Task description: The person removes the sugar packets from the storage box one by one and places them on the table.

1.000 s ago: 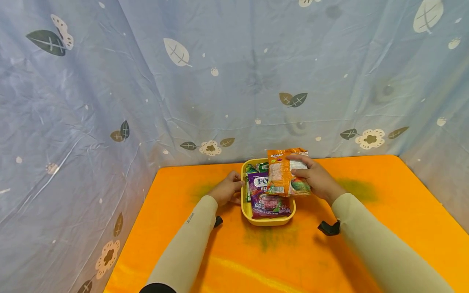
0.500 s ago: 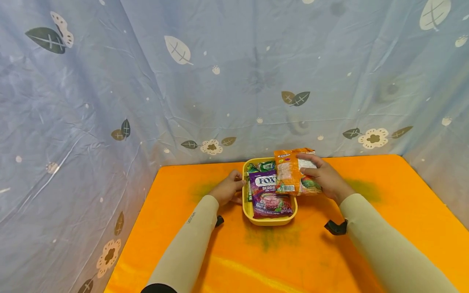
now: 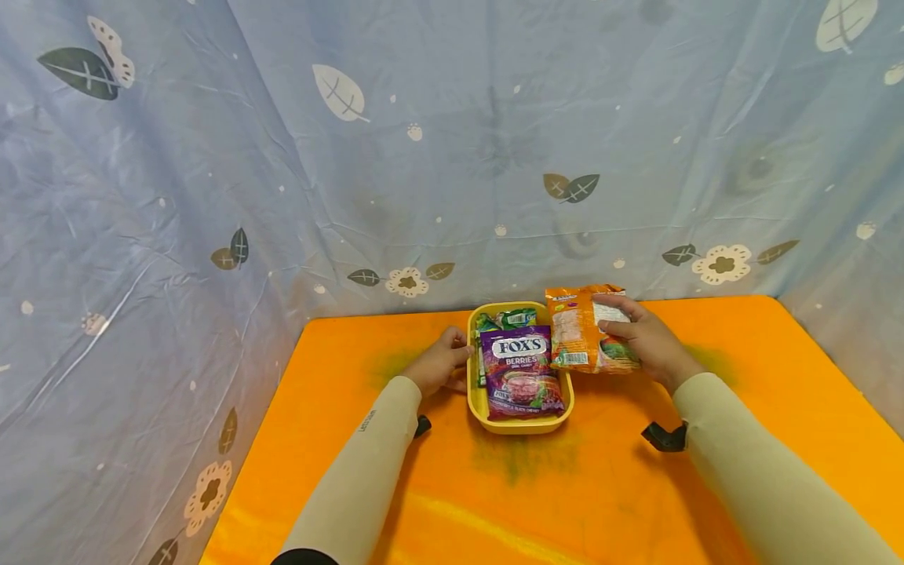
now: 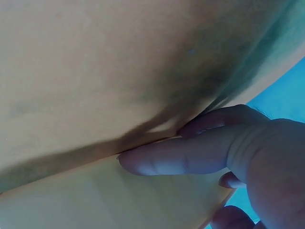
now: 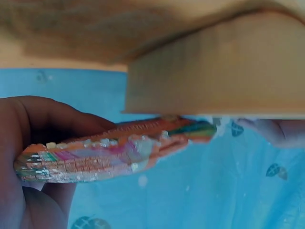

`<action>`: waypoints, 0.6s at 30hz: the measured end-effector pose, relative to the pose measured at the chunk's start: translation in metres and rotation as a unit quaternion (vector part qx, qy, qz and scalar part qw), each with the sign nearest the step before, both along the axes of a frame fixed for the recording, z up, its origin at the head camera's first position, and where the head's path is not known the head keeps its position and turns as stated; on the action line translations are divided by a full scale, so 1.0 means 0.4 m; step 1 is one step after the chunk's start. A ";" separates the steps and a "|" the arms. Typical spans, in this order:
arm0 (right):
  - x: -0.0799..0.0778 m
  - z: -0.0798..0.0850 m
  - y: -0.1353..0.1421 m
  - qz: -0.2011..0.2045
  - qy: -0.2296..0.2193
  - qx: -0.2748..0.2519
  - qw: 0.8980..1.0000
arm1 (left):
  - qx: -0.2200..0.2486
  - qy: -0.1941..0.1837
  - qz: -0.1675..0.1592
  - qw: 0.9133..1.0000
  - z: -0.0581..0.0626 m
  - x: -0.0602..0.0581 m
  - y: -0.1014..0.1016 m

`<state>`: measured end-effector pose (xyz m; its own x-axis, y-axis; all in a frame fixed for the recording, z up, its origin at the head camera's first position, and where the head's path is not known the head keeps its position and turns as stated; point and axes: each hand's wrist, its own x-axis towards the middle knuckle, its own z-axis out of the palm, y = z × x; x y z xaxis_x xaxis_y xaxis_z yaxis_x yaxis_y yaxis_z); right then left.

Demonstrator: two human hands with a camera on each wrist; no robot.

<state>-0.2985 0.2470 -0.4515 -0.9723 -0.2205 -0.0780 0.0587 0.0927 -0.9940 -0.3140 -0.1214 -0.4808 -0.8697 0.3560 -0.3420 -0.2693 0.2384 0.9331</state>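
My right hand [image 3: 646,341] holds an orange candy bag [image 3: 582,333] by its right side, thumb and fingers on opposite faces. The bag is raised at the right rim of a yellow plastic basket [image 3: 519,428]; in the right wrist view this candy bag [image 5: 109,152] is seen edge-on close by the basket wall [image 5: 219,71]. Inside the basket, a purple Fox's Berries candy bag [image 3: 523,377] lies over green packets [image 3: 515,319], partly covering them. My left hand [image 3: 441,362] touches the basket's left side; in the left wrist view its straight finger [image 4: 176,156] lies along the wall.
The basket stands on an orange-covered table [image 3: 494,502] with dark greenish patches. A blue patterned curtain [image 3: 452,173] hangs just behind the table's back edge and along both sides.
My right hand has moved right with the orange candy bag, from over the basket to its right rim. More of the purple bag now shows. My left hand has stayed at the basket.
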 end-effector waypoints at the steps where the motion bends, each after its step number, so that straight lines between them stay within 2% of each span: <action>1: -0.001 -0.003 0.004 -0.002 -0.004 0.000 1.000 | 0.002 0.000 -0.001 1.000 0.000 0.000 0.000; 9: -0.014 -0.013 0.041 -0.007 -0.033 -0.014 0.999 | -0.003 -0.001 -0.002 1.000 0.000 -0.001 0.002; 13: -0.009 0.011 0.049 -0.006 -0.069 -0.033 0.997 | -0.002 -0.006 -0.004 1.000 -0.002 -0.004 0.002; 16: -0.011 0.007 0.058 -0.008 -0.075 -0.022 0.997 | -0.001 -0.007 -0.005 1.000 -0.004 -0.007 0.000; 18: -0.020 -0.019 0.069 -0.009 -0.057 0.002 0.998 | 0.002 -0.008 -0.006 1.000 -0.006 -0.007 -0.002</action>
